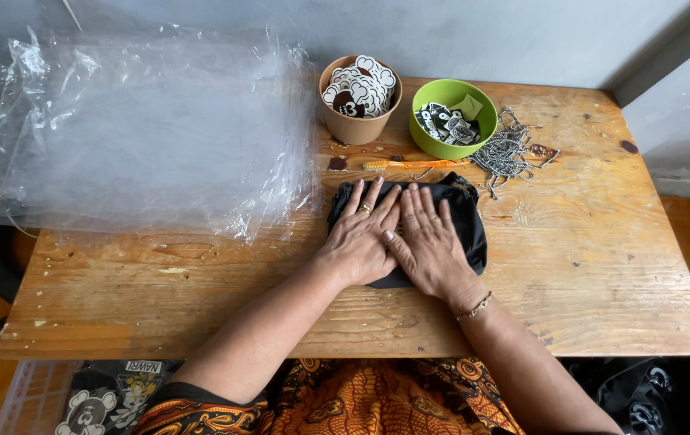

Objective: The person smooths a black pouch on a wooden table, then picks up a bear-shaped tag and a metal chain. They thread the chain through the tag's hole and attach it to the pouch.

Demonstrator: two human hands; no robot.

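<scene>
1. The left hand (pixel 359 235) lies flat on a folded black cloth (pixel 467 221), fingers stretched out and slightly spread, gripping nothing.
2. The right hand (pixel 429 243) presses flat just beside it, thumb tip touching the left hand, fingers straight and close together, holding nothing.
3. The black cloth sits on the wooden table (pixel 603 258), near the middle, just below the two bowls.
4. A tan cup (pixel 359 125) stands behind the cloth, heaped with black-and-white stickers (pixel 361 85).
5. A green bowl (pixel 433 143) stands just right of the cup, holding dark printed tags (pixel 446 122).
6. A pile of metal ball chains (pixel 508 149) lies on the table touching the green bowl's right side.
7. An orange toothbrush (pixel 409 164) lies between the containers and the cloth.
8. A stack of clear plastic bags (pixel 144 129) covers the table's left part.
</scene>
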